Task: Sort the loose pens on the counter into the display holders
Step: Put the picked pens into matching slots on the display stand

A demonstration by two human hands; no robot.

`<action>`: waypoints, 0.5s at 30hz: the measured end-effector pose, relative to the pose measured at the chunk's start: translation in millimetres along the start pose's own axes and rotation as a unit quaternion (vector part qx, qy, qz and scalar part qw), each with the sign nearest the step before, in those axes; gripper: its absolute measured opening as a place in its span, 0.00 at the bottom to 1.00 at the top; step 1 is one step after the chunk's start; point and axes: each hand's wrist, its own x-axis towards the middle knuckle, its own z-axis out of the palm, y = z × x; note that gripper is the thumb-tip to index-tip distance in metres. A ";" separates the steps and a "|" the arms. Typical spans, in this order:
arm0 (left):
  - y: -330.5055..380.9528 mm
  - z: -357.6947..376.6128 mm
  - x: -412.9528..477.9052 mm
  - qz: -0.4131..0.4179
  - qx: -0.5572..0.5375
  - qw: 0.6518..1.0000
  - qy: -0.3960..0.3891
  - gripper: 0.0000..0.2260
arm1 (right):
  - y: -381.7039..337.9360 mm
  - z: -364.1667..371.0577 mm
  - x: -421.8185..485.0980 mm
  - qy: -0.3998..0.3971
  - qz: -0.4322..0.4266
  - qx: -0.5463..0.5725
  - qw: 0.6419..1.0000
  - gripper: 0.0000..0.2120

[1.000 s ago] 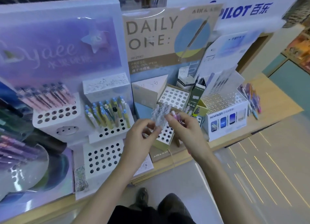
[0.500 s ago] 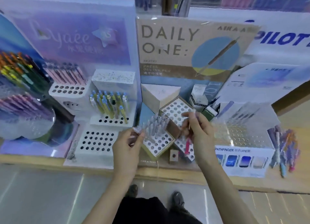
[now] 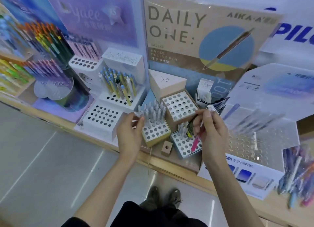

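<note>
The left grip (image 3: 130, 130) pinches a clear pen (image 3: 138, 112) between thumb and fingertips, holding it upright at the left edge of the yellow holder (image 3: 157, 136). That holder's back rows are packed with grey pens (image 3: 155, 113) and its front holes are open. The right grip (image 3: 213, 130) is curled around a pink pen (image 3: 195, 142), which slants down toward the low holder (image 3: 184, 146). It seems to hold a pale pen or two as well, but blur hides how many. The low holder carries a few grey pens at its back corner. The tan holder (image 3: 180, 106) stands between the grips, just behind both other holders. A small cardboard cube (image 3: 166, 147) sits in front, near the edge of the counter (image 3: 169, 164). To the left, a white stepped holder (image 3: 102, 116) carries blue-and-yellow pens (image 3: 119, 85) on its upper step. To the right is a clear holder (image 3: 244, 143), and beyond it the loose pens (image 3: 296, 174) lie in a blurred pile on the counter, well apart from both grips. A "DAILY ONE:" poster (image 3: 200, 33) stands behind.
</note>
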 end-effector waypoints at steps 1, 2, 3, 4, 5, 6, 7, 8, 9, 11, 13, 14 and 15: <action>-0.1 -0.3 0.2 0.005 0.007 1.000 0.000 0.05 | 0.0 -0.8 0.5 0.001 0.000 0.004 1.000 0.13; -0.4 -1.1 0.2 0.005 0.011 1.000 -0.001 0.05 | 0.1 -1.8 0.9 0.003 0.001 0.007 1.000 0.14; -0.9 -2.2 0.5 0.000 0.013 1.000 -0.004 0.06 | 0.6 -2.7 1.0 0.005 0.001 0.009 1.000 0.15; -2.1 -2.7 1.6 -0.009 0.012 1.000 -0.008 0.06 | 1.5 -3.8 0.9 0.007 0.000 0.009 1.000 0.15; -3.7 -2.5 2.4 -0.016 0.009 1.000 -0.010 0.06 | 2.5 -5.1 0.8 0.008 -0.001 0.007 1.000 0.15; -5.2 -1.6 2.9 -0.020 0.005 1.000 -0.010 0.06 | 3.1 -6.6 0.9 0.005 -0.004 0.003 1.000 0.14; -6.0 -0.3 3.8 -0.022 0.004 1.000 -0.008 0.05 | 3.5 -7.8 1.2 0.002 -0.008 -0.003 1.000 0.14; -6.7 1.4 5.0 -0.021 0.008 1.000 -0.005 0.05 | 4.1 -9.0 1.5 0.000 -0.011 -0.009 1.000 0.13; -7.7 3.1 6.0 -0.020 0.018 1.000 -0.003 0.05 | 4.6 -10.0 1.5 -0.002 -0.014 -0.015 1.000 0.13; -10.4 5.7 6.6 -0.022 0.040 0.999 0.001 0.05 | 5.1 -11.6 1.5 -0.003 -0.017 -0.019 1.000 0.12; -14.9 9.1 4.0 -0.030 0.058 0.998 -0.004 0.05 | 5.4 -12.2 2.0 -0.005 -0.023 -0.017 1.000 0.11; -16.9 11.3 1.6 -0.032 0.070 0.997 -0.009 0.05 | 5.9 -12.1 1.8 -0.008 -0.026 -0.016 0.999 0.11; -18.4 13.7 -0.3 -0.032 0.082 0.996 -0.013 0.06 | 6.6 -11.8 1.3 -0.012 -0.029 -0.016 0.999 0.11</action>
